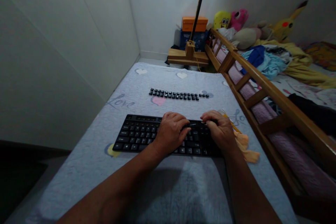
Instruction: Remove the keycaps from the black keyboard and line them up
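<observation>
A black keyboard (141, 134) lies flat on the cloth-covered surface, its right end partly hidden by my hands. My left hand (170, 129) rests on its upper middle, the thumb spread away from the index finger. Over the upper right part, my right hand (219, 129) is closed, thumb and fingers brought together close to the keys; whatever they pinch is too small to make out. The right-hand key area looks darker, as if without caps. Beyond the keyboard, loose black keycaps (173, 95) are lined up in two rows.
Beside my right wrist lie an orange cloth (246, 148) and a thin yellow stick-like item (235, 127). A wooden bed rail (262, 84) runs along the right, with plush toys (238, 19) and bedding behind it. Boxes (194, 24) and a wooden stand (189, 54) are at the far end.
</observation>
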`<state>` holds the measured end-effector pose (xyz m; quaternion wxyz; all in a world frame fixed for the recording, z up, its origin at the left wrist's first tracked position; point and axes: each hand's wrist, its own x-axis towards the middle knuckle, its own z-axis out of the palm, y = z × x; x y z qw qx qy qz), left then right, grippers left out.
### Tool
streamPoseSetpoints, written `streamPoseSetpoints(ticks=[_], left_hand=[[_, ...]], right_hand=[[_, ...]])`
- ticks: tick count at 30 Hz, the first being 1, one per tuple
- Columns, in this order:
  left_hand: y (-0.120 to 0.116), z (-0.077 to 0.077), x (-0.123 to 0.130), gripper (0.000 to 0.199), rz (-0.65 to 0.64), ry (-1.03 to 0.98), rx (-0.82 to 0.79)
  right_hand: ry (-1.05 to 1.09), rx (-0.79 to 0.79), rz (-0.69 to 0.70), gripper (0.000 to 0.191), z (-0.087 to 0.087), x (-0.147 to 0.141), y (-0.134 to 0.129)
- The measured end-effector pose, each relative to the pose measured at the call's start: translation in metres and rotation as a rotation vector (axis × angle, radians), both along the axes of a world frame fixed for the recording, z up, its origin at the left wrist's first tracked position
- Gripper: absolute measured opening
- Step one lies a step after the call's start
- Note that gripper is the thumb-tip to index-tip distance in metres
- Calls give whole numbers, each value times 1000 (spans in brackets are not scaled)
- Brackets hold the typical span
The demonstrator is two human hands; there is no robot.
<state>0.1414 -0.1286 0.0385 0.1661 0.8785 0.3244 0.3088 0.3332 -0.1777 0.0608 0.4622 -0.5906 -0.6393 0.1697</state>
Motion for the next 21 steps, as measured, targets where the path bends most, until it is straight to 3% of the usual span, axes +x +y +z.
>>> streamPoseSetpoints(ticks=[4, 10, 17, 21], left_hand=[[1, -1, -1, 14, 21, -4, 19], [1, -1, 0, 13, 15, -13, 28], [0, -4, -1, 15, 2, -15, 34], [1, -6, -1, 25, 61, -10, 37]], right_hand=[[-102, 37, -44, 24, 0, 3, -1], [-325, -112, 89, 34, 2, -5, -4], [-389, -202, 145, 19, 2, -8, -1], [-428, -169, 91, 17, 7, 11, 13]])
